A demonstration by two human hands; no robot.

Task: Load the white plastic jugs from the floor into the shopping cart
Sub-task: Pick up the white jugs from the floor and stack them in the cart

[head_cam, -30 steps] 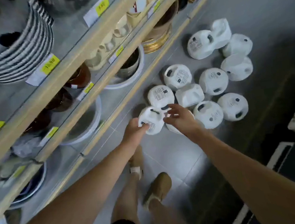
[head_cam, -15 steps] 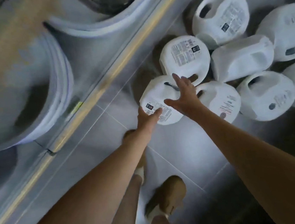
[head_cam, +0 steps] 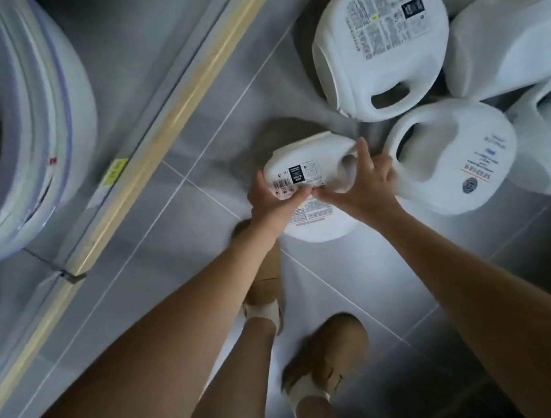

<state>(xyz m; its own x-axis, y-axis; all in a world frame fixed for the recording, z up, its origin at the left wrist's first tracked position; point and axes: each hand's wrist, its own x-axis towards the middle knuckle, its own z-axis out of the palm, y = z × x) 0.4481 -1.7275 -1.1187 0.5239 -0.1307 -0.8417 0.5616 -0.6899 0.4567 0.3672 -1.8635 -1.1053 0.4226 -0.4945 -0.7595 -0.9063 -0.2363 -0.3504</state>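
Several white plastic jugs lie on the grey tiled floor. The nearest jug [head_cam: 307, 170] is tilted up off the tiles between my two hands. My left hand [head_cam: 271, 199] grips its left side over the label. My right hand [head_cam: 365, 181] curls round the handle end on the right. Just right of it lies a jug with a round handle hole [head_cam: 461, 160]. A jug with a big printed label [head_cam: 382, 42] lies behind. More jugs [head_cam: 516, 44] crowd the upper right edge. The shopping cart is out of view.
A low store shelf edge with a wooden strip [head_cam: 161, 125] runs diagonally on the left, with large white bowls [head_cam: 17, 128] stacked on it. My two feet in tan shoes [head_cam: 331, 350] stand on the tiles below the jug.
The view has dropped much closer to the floor. My hands went from touching the nearest jug to gripping it on both sides, and it has tipped up.
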